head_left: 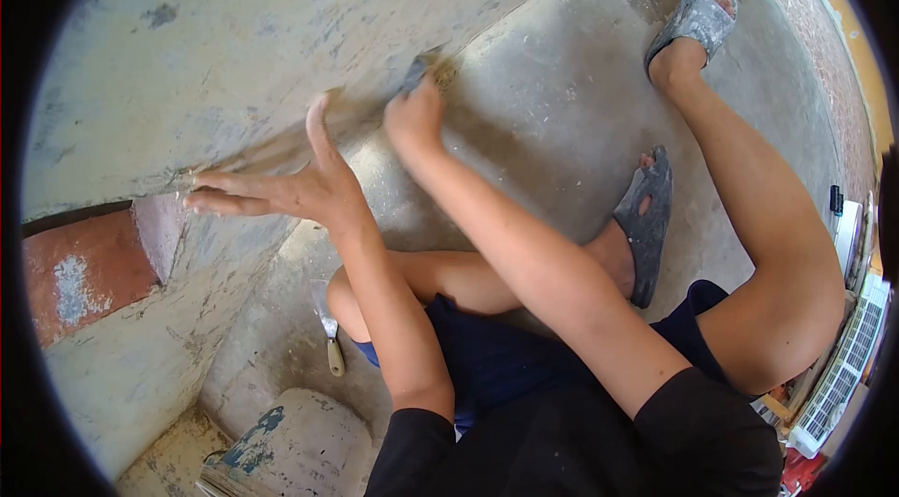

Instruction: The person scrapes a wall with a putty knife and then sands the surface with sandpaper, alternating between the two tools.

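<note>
My right hand (417,118) is closed in a fist around a small dark tool (414,76), held against the foot of the plastered wall (234,38) where it meets the floor. Motion blurs the tool, so its exact kind does not show. Near the wall's lower edge, my left hand (290,188) is open, its thumb raised and its fingers stretched to the left with nothing in them. A putty knife (334,347) with a pale handle lies on the floor beside my bent knee, its blade partly hidden behind the leg.
A paint-stained bucket (318,436) stands at the lower left. Left of my hand, a recess shows a reddish panel (89,272). My sandaled feet rest on the dusty concrete floor (552,57). At the right edge sit a white slatted object (843,361) and other clutter.
</note>
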Tool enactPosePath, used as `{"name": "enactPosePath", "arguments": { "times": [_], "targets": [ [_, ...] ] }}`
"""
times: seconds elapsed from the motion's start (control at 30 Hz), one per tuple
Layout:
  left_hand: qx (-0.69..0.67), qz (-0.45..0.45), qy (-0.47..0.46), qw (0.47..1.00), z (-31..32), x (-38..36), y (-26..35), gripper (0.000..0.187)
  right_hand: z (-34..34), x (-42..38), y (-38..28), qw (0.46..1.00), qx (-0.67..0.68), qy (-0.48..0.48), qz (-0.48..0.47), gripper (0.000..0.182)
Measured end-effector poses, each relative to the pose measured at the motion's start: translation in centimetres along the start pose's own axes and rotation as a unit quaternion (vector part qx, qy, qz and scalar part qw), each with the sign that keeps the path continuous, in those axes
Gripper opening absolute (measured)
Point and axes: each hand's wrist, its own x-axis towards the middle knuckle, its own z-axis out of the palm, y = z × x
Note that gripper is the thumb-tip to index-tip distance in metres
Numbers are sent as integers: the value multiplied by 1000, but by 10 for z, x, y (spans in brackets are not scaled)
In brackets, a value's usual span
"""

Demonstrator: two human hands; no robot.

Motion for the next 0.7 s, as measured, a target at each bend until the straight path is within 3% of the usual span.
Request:
{"name": "enactPosePath", "arguments": {
  "times": [0.03, 0.07, 0.13, 0.17, 0.2, 0.27, 0.3, 0.33, 0.4, 0.47, 0.63, 0.7],
  "targets": [
    [1, -1, 2, 1000, -1, 0, -1, 137, 4, 18, 17, 996, 71, -3, 59, 47],
    [5, -6, -5, 1000, 0, 1, -1, 138, 4, 12, 6, 996, 70, -5, 56, 47],
    [11, -13, -19, 1000, -3, -6, 3, 138, -3, -13, -23, 999, 14, -18, 29, 45],
    [10, -32, -30, 999, -2, -10, 9, 139, 14, -15, 1, 999, 4, 28, -38, 40],
    [12, -49, -44, 998, -4, -15, 12, 140, 14, -12, 5, 999, 4, 24, -37, 40],
    [8, -69, -65, 995, -1, -28, 13, 141, 3, 16, 10, 993, 99, 0, 65, 43],
    [1, -86, -92, 992, -1, -32, 15, 143, -8, 30, 6, 968, 167, -94, 159, 48],
    [2, -86, -88, 992, 2, -32, 17, 143, -2, 26, 3, 968, 169, -97, 156, 48],
    [18, -190, -122, 974, 4, -35, 24, 145, 3, 0, -10, 993, 98, -39, 59, 56],
    [11, -167, -100, 981, 14, -34, 20, 146, 8, -3, -1, 992, 105, -57, 36, 62],
    [-11, -151, -91, 984, 13, -38, 16, 149, 5, 10, 8, 979, 102, -83, 156, 65],
    [-6, -143, -88, 986, 13, -38, 15, 150, 1, 6, 2, 983, 97, -82, 130, 63]
  ]
}}
